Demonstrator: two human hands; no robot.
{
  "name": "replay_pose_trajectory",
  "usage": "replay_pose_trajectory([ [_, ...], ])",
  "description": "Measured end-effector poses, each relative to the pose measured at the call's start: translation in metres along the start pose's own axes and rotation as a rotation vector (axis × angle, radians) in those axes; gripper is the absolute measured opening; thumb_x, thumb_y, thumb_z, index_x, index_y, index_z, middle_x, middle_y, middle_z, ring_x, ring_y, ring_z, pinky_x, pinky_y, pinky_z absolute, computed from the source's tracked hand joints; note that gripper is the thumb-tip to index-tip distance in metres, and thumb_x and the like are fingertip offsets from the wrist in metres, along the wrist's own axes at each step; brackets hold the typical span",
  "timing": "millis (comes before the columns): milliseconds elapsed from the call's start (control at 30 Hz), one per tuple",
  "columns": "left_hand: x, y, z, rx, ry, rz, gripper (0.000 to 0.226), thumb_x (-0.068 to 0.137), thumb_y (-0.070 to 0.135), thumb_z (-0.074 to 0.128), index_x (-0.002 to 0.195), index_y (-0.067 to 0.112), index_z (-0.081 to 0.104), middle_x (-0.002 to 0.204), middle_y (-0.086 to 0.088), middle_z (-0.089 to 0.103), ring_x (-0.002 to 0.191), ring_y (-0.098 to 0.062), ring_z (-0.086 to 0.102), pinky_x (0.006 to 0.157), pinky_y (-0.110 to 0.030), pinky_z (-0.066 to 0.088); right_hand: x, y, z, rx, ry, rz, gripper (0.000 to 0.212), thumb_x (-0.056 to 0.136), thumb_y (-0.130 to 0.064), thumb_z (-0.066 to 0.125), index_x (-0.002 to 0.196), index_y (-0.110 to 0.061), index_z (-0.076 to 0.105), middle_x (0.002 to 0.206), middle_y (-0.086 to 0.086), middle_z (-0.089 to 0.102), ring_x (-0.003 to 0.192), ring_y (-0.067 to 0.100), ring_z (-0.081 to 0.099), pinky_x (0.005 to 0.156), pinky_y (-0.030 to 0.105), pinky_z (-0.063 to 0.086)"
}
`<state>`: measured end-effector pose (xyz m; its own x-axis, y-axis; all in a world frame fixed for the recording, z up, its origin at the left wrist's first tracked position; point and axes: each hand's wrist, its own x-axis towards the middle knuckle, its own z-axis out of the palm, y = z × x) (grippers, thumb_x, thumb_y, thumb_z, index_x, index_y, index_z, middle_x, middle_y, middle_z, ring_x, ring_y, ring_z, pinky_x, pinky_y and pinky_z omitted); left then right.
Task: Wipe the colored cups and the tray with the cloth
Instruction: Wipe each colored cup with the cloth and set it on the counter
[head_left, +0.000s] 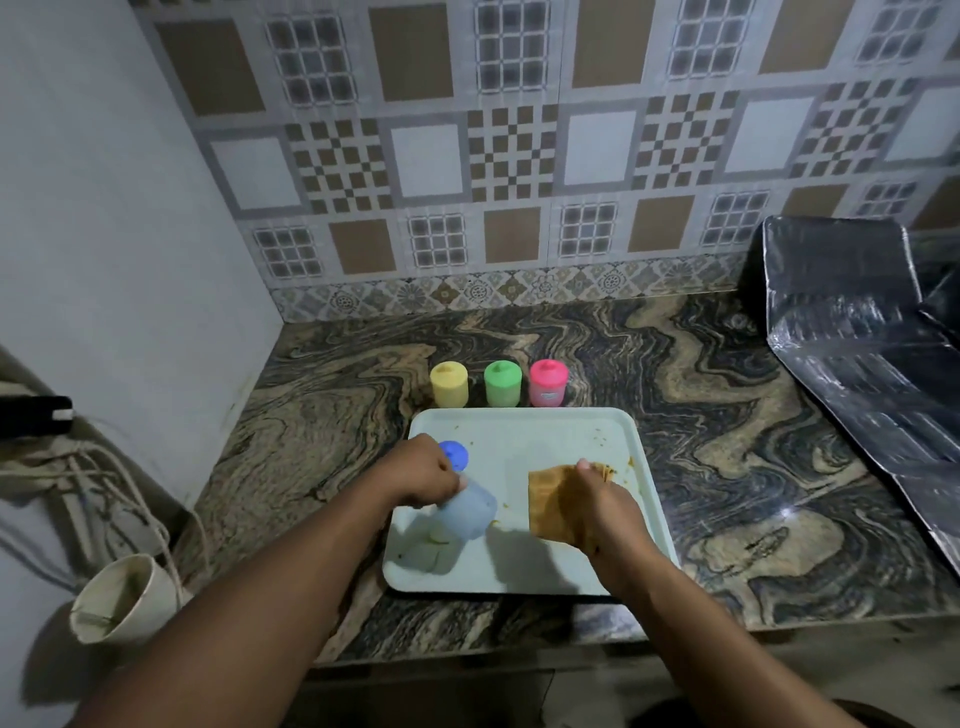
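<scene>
Head view: a pale tray (519, 414) was seen lying on the marbled table (727, 415), near its front edge. The left hand (431, 474) was curled round the upper part of the blue cup (466, 513), which was held tilted over the left half of the tray; its darker blue top was partly hidden behind the knuckles, and whether its base touched the tray could not be told. The right hand (597, 501) was laid on the brown cloth (549, 499), with bent fingers gripping it at its far right corner, and the cloth was pressed flat on the right half of the tray. Much of the cloth's right side was covered by that hand and wrist. Small brown stains (602, 441) were scattered on the tray just beyond the cloth.

Just behind the tray's far rim, three lidded cups were lined up on the table: the yellow cup (449, 385), the green cup (502, 384) and the pink cup (548, 383), close together but apart. A tiled wall (519, 156) was seen behind them. A crumpled black sheet (857, 338) was spread over the table's right end and up the wall. Below the table's left edge, a cream pot (124, 597) was seen tilted beside loose cords (104, 467).
</scene>
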<state>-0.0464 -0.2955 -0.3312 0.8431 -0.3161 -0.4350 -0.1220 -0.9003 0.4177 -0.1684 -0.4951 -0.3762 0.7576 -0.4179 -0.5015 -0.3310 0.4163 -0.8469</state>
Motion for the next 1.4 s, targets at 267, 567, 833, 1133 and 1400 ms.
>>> replay_pose_trajectory([
  [267, 0.010, 0.053, 0.004, -0.448, 0.008, 0.255, 0.032, 0.097, 0.029, 0.065, 0.072, 0.012, 0.074, 0.054, 0.010, 0.060, 0.047, -0.003, 0.041, 0.056, -0.024, 0.036, -0.017, -0.025, 0.013, -0.531, 0.120, -0.976, 0.025, 0.104, -0.033, 0.045, 0.124, -0.028, 0.058, 0.116, -0.012, 0.065, 0.108, 0.011, 0.060, 0.089, 0.032, 0.048],
  [567, 0.031, 0.087, -0.007, -0.562, -0.044, 0.586, 0.033, 0.103, 0.017, 0.055, 0.071, 0.014, 0.064, 0.062, 0.015, 0.058, 0.062, -0.002, 0.048, 0.065, -0.021, 0.040, 0.000, -0.021, 0.016, -0.830, 0.051, -1.041, 0.064, 0.104, -0.053, 0.020, 0.154, -0.015, 0.034, 0.157, -0.002, 0.035, 0.146, 0.010, 0.028, 0.119, 0.032, 0.024],
  [833, 0.044, 0.111, -0.038, -0.501, -0.178, 0.823, 0.024, 0.102, 0.009, 0.055, 0.091, -0.008, 0.069, 0.081, -0.002, 0.062, 0.076, -0.008, 0.051, 0.073, -0.023, 0.041, 0.024, -0.069, 0.029, -0.203, 0.028, -0.498, 0.050, 0.100, -0.049, 0.033, 0.098, -0.015, 0.069, 0.093, 0.007, 0.071, 0.077, 0.017, 0.062, 0.066, 0.034, 0.049],
  [1133, 0.070, 0.115, -0.073, -0.485, -0.311, 0.731, 0.038, 0.095, 0.038, 0.065, 0.085, 0.002, 0.073, 0.084, -0.010, 0.065, 0.079, -0.021, 0.059, 0.075, -0.036, 0.046, 0.030, -0.097, 0.040, 0.305, -0.321, 0.169, 0.055, 0.085, -0.036, 0.044, 0.116, 0.003, 0.068, 0.108, 0.026, 0.069, 0.076, 0.036, 0.064, 0.063, 0.037, 0.049],
  [1400, 0.095, 0.130, -0.076, -0.463, -0.396, 0.786, 0.017, 0.088, 0.038, 0.073, 0.087, 0.022, 0.078, 0.136, 0.004, 0.049, 0.122, -0.014, 0.056, 0.100, -0.055, 0.048, 0.047, -0.103, 0.042, 0.523, -0.178, 0.072, 0.051, 0.097, -0.040, 0.042, 0.127, -0.004, 0.063, 0.124, 0.026, 0.063, 0.102, 0.046, 0.061, 0.078, 0.047, 0.050],
])
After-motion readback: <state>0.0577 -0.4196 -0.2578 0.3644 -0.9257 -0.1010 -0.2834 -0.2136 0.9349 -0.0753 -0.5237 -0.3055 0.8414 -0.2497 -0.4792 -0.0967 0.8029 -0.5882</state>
